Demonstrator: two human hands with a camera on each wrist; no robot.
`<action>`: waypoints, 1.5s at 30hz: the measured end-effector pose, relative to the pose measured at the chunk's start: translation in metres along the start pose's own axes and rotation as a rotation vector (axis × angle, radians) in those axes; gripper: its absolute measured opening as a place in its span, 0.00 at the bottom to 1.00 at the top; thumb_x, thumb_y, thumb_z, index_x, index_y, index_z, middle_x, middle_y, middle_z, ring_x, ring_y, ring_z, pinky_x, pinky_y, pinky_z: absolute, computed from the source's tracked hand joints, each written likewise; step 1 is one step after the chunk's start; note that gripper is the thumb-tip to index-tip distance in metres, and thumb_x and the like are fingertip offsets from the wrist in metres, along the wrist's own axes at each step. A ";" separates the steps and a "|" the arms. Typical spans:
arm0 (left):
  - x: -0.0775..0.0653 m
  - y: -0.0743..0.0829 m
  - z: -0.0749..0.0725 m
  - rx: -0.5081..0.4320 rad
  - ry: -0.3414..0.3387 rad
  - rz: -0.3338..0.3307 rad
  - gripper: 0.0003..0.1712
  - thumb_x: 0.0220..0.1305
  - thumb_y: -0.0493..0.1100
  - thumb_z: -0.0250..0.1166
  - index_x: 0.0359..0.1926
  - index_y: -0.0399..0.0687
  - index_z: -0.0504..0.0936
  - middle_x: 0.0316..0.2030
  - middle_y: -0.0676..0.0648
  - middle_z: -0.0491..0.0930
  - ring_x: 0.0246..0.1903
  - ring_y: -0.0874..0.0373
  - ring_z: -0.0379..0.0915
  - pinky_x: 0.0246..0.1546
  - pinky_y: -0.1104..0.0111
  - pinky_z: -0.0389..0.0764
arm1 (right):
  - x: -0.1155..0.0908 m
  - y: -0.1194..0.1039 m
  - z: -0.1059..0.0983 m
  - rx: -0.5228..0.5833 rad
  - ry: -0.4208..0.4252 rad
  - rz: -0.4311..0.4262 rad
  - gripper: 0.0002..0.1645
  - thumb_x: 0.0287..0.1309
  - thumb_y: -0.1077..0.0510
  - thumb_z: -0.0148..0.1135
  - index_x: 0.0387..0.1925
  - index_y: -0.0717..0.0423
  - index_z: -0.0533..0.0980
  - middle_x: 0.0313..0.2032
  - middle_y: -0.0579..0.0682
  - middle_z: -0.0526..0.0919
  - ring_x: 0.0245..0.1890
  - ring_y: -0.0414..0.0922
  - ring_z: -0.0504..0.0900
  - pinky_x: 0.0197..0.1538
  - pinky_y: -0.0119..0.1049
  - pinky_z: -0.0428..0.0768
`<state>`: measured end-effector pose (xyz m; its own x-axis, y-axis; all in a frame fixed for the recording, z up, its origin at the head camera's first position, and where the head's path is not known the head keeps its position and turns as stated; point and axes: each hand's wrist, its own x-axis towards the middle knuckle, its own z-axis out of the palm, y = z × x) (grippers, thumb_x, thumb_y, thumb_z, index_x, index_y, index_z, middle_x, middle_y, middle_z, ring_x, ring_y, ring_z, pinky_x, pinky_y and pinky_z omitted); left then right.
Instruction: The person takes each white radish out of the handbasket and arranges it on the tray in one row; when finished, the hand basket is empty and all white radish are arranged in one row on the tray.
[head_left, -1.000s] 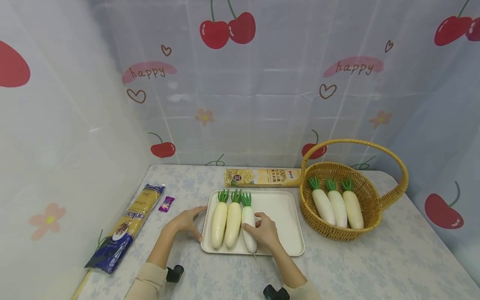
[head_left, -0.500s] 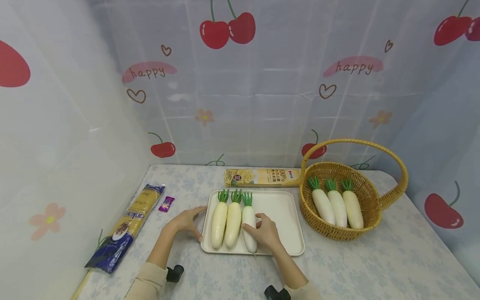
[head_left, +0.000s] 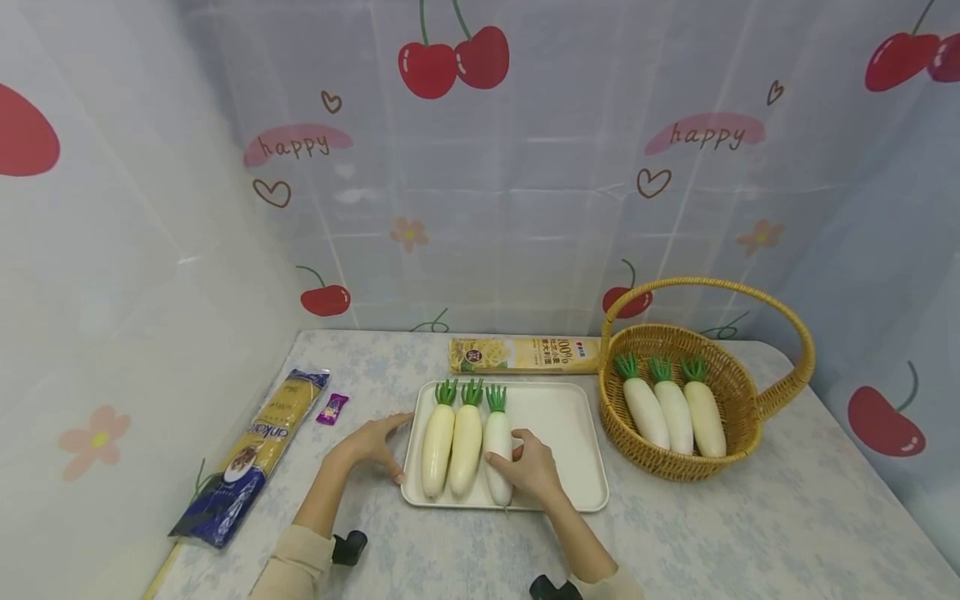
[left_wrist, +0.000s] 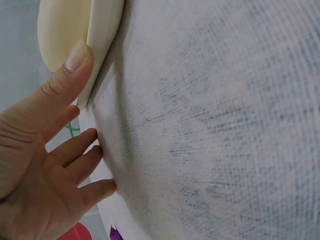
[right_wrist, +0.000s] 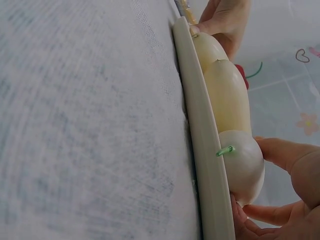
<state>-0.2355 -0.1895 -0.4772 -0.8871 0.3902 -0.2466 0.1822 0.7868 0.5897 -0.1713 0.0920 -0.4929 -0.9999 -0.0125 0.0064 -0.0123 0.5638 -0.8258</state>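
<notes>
Three white radishes with green tops lie side by side, tops away from me, on the left half of a cream tray (head_left: 566, 425). My right hand (head_left: 534, 468) holds the rightmost white radish (head_left: 497, 435), thumb on it and fingers along its right side. In the right wrist view, fingertips reach beneath that radish (right_wrist: 242, 165). Beside it lie the middle radish (head_left: 467, 450) and the left radish (head_left: 438, 450), more yellowish. At the tray's left edge my left hand (head_left: 372, 442) rests with spread fingers; in the left wrist view its thumb (left_wrist: 62, 82) touches the rim.
A wicker basket (head_left: 731, 371) with a tall handle holds three more radishes at right. Behind the tray lies a yellow pasta packet (head_left: 525, 355). A blue and gold pasta bag (head_left: 255, 454) and a small purple sweet (head_left: 333, 409) are at left. Printed curtains surround the table.
The rightmost radish has shifted very slightly and straightened under my right hand. My left hand has stayed at the tray's edge.
</notes>
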 end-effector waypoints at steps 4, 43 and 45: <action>0.000 0.000 0.000 -0.002 0.003 0.000 0.61 0.25 0.39 0.83 0.67 0.40 0.64 0.64 0.31 0.63 0.62 0.36 0.61 0.62 0.47 0.64 | 0.001 0.000 0.001 0.007 -0.008 -0.007 0.38 0.49 0.50 0.68 0.54 0.74 0.69 0.28 0.55 0.80 0.26 0.45 0.78 0.26 0.35 0.77; -0.002 0.002 -0.001 -0.005 -0.018 -0.016 0.62 0.26 0.39 0.82 0.68 0.40 0.62 0.65 0.31 0.62 0.64 0.35 0.56 0.63 0.45 0.61 | -0.003 0.005 -0.125 0.049 -0.126 -0.089 0.41 0.55 0.50 0.66 0.64 0.66 0.63 0.44 0.62 0.80 0.36 0.48 0.80 0.36 0.37 0.81; -0.001 0.002 -0.001 -0.002 -0.016 -0.008 0.62 0.26 0.39 0.82 0.68 0.40 0.63 0.65 0.31 0.62 0.64 0.35 0.56 0.63 0.45 0.61 | -0.003 0.004 -0.139 0.036 -0.105 -0.112 0.41 0.56 0.50 0.65 0.64 0.67 0.62 0.44 0.63 0.79 0.37 0.48 0.79 0.36 0.35 0.80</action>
<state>-0.2345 -0.1893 -0.4746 -0.8817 0.3913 -0.2636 0.1743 0.7893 0.5888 -0.1698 0.2092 -0.4180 -0.9860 -0.1612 0.0421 -0.1217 0.5243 -0.8428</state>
